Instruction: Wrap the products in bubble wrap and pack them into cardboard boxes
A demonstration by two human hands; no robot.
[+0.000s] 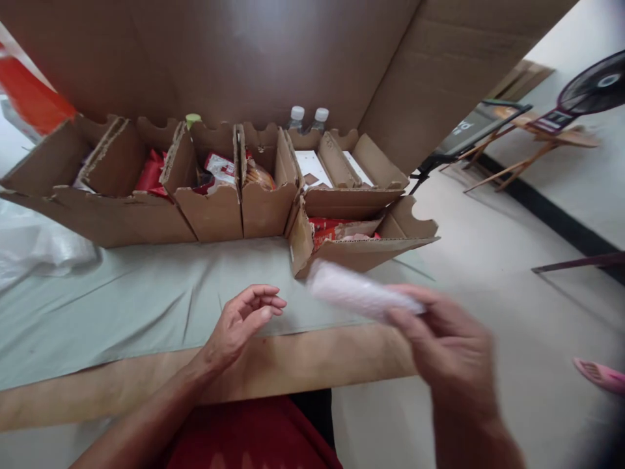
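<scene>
Right hand grasping one white roll by its near end, between thumb and fingers; left hand released, its fingers loosely curved above the near part of the tabletop. The roll, blurred, is held in the air and points leftward, its far end in front of the lower wall of the front box; whether the two touch cannot be judged. A pale green cloth covers most of the tabletop, leaving a brown strip along the near edge. Cardboard boxes number seven: the front box, at the right, with red packets too overlapped to count, and a back row of six. Within this row, from left to right, the second box holds red packaging, the third a red-and-white packet, and the fifth and sixth one white item each. Box walls hide the lower parts of the contents. Two white-capped bottles and one green cap show behind the row, before a tall cardboard panel that blocks the view rearward. At the left: clear plastic wrapping. At the right: one fan, a wooden stand and, on the floor, one pink slipper.
</scene>
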